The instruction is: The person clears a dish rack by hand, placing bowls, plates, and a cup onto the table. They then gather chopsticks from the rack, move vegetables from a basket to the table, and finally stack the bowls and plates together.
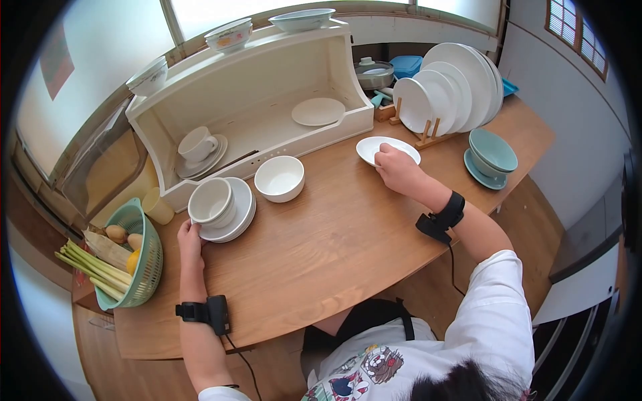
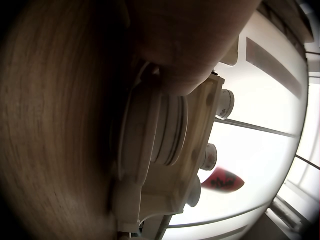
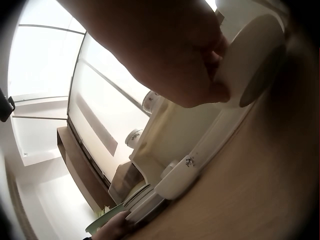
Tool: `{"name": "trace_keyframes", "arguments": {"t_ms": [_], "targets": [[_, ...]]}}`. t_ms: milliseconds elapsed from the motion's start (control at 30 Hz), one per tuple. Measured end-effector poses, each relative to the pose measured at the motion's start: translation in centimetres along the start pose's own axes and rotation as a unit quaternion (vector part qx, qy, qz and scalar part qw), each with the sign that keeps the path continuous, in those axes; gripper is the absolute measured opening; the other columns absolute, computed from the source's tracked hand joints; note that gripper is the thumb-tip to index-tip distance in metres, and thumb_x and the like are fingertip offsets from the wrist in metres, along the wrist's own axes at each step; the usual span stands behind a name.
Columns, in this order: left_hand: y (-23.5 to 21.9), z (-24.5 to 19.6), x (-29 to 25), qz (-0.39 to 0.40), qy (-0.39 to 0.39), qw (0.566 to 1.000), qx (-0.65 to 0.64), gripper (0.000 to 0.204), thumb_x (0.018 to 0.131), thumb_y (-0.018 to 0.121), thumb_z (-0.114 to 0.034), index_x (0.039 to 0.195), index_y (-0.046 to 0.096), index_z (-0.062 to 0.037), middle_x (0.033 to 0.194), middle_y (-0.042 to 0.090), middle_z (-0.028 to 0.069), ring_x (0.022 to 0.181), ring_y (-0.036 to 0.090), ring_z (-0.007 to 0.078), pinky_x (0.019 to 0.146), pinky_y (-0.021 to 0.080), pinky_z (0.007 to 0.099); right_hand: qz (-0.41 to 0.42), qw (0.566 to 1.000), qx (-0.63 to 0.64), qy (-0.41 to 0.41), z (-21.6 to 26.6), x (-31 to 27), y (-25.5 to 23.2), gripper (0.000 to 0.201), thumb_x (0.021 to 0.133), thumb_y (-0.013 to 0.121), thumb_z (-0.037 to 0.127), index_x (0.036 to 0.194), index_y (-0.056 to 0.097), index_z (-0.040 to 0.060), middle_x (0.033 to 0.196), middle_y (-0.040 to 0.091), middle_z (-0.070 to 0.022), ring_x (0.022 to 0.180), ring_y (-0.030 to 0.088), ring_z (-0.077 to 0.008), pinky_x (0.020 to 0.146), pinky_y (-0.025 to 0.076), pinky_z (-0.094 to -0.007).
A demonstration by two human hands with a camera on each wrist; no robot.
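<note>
hands well apart | left hand (image 1: 191,246) gripping 1 plate stack (image 1: 247,212) | right hand (image 1: 403,173) pinching 1 small white dish (image 1: 370,150) | 1 white bowl (image 1: 279,179) between 'em, 2 green bowls (image 1: 493,151) off right

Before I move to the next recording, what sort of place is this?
Probably a home dining or kitchen area: plates stand in a wooden rack, and a green basket holds vegetables.

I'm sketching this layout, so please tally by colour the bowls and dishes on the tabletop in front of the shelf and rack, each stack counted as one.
White: 3 (stack at the left hand, lone bowl, dish at the right hand)
Green: 1 (bowls on a saucer)
Total: 4
</note>
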State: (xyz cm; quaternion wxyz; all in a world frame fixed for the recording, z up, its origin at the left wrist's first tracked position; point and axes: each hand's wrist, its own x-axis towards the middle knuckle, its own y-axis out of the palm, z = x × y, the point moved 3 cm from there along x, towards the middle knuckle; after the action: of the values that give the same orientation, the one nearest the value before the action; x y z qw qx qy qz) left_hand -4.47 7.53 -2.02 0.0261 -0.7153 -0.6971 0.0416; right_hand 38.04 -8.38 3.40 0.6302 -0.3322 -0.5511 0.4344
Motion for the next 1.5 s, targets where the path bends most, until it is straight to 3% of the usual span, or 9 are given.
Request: {"name": "trace_keyframes", "arguments": {"t_ms": [367, 633, 767, 833, 867, 1233, 1333, 1400, 1500], "targets": [[-0.1, 0.3, 0.3, -0.005, 0.004, 1.0, 0.012, 0.026, 0.085, 0.044, -0.017, 0.103, 0.049, 0.0016, 0.087, 0.056, 0.0063, 0.074, 0.057, 0.0129, 0.06, 0.048, 0.0242, 0.048, 0.997, 0.05, -0.021, -3.1, 0.9, 2.3, 0.009, 0.069, 0.06, 0.009, 0.071, 0.056, 0.0018, 0.079, 0.052, -0.0146, 0.076, 0.051, -0.031, 0.067, 0.042, -0.0391], [-0.2, 0.3, 0.2, -0.008, 0.0, 1.0, 0.011, 0.026, 0.084, 0.043, -0.015, 0.104, 0.049, 0.0006, 0.088, 0.056, 0.006, 0.074, 0.057, 0.0128, 0.06, 0.047, 0.0241, -0.361, 0.918, -0.097, 0.132, -9.8, 3.2, -5.9, 0.043, 0.072, 0.061, 0.017, 0.106, 0.042, -0.0006, 0.093, 0.05, -0.0226, 0.088, 0.05, -0.035, 0.078, 0.042, -0.0388], [0.0, 0.0, 0.0, -0.003, -0.003, 1.0, 0.009, 0.025, 0.084, 0.045, -0.016, 0.103, 0.05, -0.0014, 0.086, 0.056, 0.0048, 0.07, 0.055, 0.0105, 0.056, 0.044, 0.0213, -0.346, 0.907, -0.13, 0.201, -13.7, 4.1, -6.5, 0.036, 0.074, 0.057, 0.016, 0.103, 0.043, 0.0002, 0.091, 0.053, -0.0236, 0.089, 0.052, -0.0359, 0.078, 0.043, -0.0418], [-0.2, 0.2, 0.2, 0.002, 0.0, 1.0, 0.012, 0.025, 0.084, 0.044, -0.015, 0.103, 0.049, -0.0002, 0.087, 0.056, 0.0056, 0.072, 0.056, 0.0117, 0.058, 0.046, 0.0229, -0.111, 0.939, -0.08, 0.315, -15.3, 4.7, -5.2, 0.027, 0.076, 0.051, 0.011, 0.1, 0.043, 0.0002, 0.088, 0.056, -0.0246, 0.087, 0.055, -0.0369, 0.074, 0.044, -0.044], [-0.3, 0.2, 0.2, 0.008, 0.003, 1.0, 0.014, 0.026, 0.084, 0.042, -0.015, 0.104, 0.048, 0.001, 0.088, 0.056, 0.0064, 0.074, 0.057, 0.013, 0.06, 0.047, 0.0244, -0.111, 0.94, -0.079, 0.314, -15.7, 4.8, -5.0, 0.027, 0.076, 0.051, 0.011, 0.1, 0.043, 0.0002, 0.088, 0.056, -0.0246, 0.087, 0.055, -0.0369, 0.074, 0.044, -0.044], [-0.1, 0.4, 0.5, -0.008, 0.002, 1.0, 0.001, 0.026, 0.084, 0.044, -0.014, 0.104, 0.048, 0.0008, 0.088, 0.056, 0.0063, 0.072, 0.056, 0.0123, 0.057, 0.048, 0.0236, -0.389, 0.88, -0.102, 0.254, -11.0, 4.6, -13.1, 0.023, 0.074, 0.044, 0.005, 0.096, 0.047, -0.0022, 0.074, 0.058, -0.0251, 0.071, 0.058, -0.0369, 0.065, 0.047, -0.0439], [-0.1, 0.3, 0.3, -0.005, 0.003, 1.0, 0.001, 0.025, 0.084, 0.044, -0.015, 0.104, 0.049, 0.0, 0.087, 0.056, 0.0061, 0.071, 0.056, 0.0122, 0.056, 0.047, 0.0234, -0.361, 0.909, 0.005, 0.211, -11.1, 4.6, -11.2, 0.026, 0.073, 0.046, 0.008, 0.096, 0.051, -0.0046, 0.072, 0.058, -0.0241, 0.064, 0.06, -0.0327, 0.056, 0.049, -0.0395], [-0.2, 0.4, 0.4, -0.007, -0.002, 1.0, 0.006, 0.025, 0.084, 0.044, -0.016, 0.103, 0.049, -0.0004, 0.087, 0.056, 0.0059, 0.072, 0.056, 0.0119, 0.057, 0.047, 0.0233, -0.149, 0.924, 0.209, 0.284, -9.2, 4.2, -8.5, 0.027, 0.074, 0.052, 0.015, 0.095, 0.054, -0.0027, 0.064, 0.057, -0.0101, 0.056, 0.057, -0.0187, 0.049, 0.046, -0.0309], [-0.2, 0.3, 0.4, -0.001, -0.001, 1.0, 0.0, 0.026, 0.084, 0.045, -0.016, 0.104, 0.049, -0.0005, 0.088, 0.056, 0.0057, 0.072, 0.056, 0.0118, 0.059, 0.046, 0.0234, -0.019, 0.893, 0.363, 0.265, -6.4, 2.5, -2.7, 0.027, 0.075, 0.049, 0.012, 0.097, 0.055, -0.0029, 0.069, 0.057, -0.0058, 0.056, 0.055, -0.0129, 0.047, 0.045, -0.027]]}}
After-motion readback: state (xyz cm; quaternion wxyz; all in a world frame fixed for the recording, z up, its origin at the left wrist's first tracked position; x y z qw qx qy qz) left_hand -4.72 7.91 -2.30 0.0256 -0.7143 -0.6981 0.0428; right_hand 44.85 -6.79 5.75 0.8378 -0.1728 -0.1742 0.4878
